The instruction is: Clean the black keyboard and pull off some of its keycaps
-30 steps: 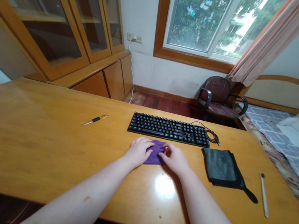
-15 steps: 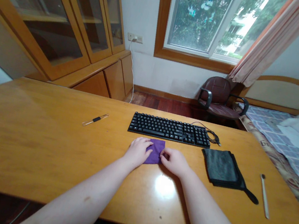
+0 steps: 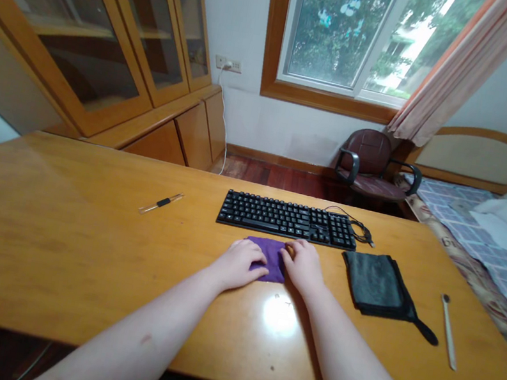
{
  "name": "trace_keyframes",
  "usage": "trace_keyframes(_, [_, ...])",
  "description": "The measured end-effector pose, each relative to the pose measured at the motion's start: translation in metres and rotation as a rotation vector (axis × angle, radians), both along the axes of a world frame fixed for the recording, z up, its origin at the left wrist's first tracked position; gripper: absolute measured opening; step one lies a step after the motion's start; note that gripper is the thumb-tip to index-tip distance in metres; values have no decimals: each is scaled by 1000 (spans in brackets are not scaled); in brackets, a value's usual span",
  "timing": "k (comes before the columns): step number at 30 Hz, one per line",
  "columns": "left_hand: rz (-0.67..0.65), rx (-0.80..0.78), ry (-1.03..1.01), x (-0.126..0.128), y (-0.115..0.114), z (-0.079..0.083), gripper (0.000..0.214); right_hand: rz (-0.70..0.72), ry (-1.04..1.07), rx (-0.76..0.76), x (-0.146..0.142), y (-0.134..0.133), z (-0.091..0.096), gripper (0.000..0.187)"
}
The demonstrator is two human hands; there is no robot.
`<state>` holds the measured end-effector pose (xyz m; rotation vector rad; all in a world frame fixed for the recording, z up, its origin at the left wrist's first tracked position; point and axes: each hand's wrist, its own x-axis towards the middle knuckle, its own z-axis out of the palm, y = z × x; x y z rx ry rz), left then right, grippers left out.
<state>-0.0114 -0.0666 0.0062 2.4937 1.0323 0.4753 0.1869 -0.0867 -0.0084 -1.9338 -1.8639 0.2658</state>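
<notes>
A small purple cloth lies on the worktop, just on the person's side of the keyboard, between the two hands. The left hand rests over its left part, fingers loosely spread and thumb held apart from them, so this grip is not closed on anything. The right hand is at the cloth's right edge with its fingers curled; whether thumb and finger pinch the fabric there, I cannot tell.

The cloth should be light, soft and limp, with nothing to break, and probably inclined to slide or crease on the glossy wood. It would handle best by a corner or edge, pinched between thumb and forefinger, with the other palm laid flat to hold the rest still.

The left hand covers the cloth's left side, and how many layers it has is hard to make out. The right hand's lower fingers are hidden by the hand itself. To the right lies a dark grey piece with a black tail; whether it is a folded towel or a pouch is unclear. Both forearms are cut off by the lower part of the view.
</notes>
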Motion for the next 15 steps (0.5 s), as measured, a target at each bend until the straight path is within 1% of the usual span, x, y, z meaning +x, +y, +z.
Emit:
trace_keyframes(3, [328, 43, 9, -1, 5, -8, 31, 20, -32, -12, 1, 1, -3, 31])
trace_keyframes(4, [412, 45, 29, -2, 7, -11, 35, 36, -28, -16, 1, 1, -4, 30])
trace_keyframes(5, [458, 39, 51, -2, 9, -14, 37, 55, -17, -16, 1, 1, -5, 27])
trace_keyframes(7, [465, 19, 69, -3, 11, -16, 35, 85, 22, -11, 0, 2, -5, 17])
trace_keyframes(10, [410, -11, 31, -3, 12, -16, 18, 106, 115, 7, -1, 3, -6, 3])
trace_keyframes(12, [390, -45, -13, -2, 12, -14, 9, 84, 211, 5, -1, 3, -6, 3])
trace_keyframes(15, [386, -131, -147, -1, 14, -14, 10, 16, 398, -13, 0, 4, -5, 9])
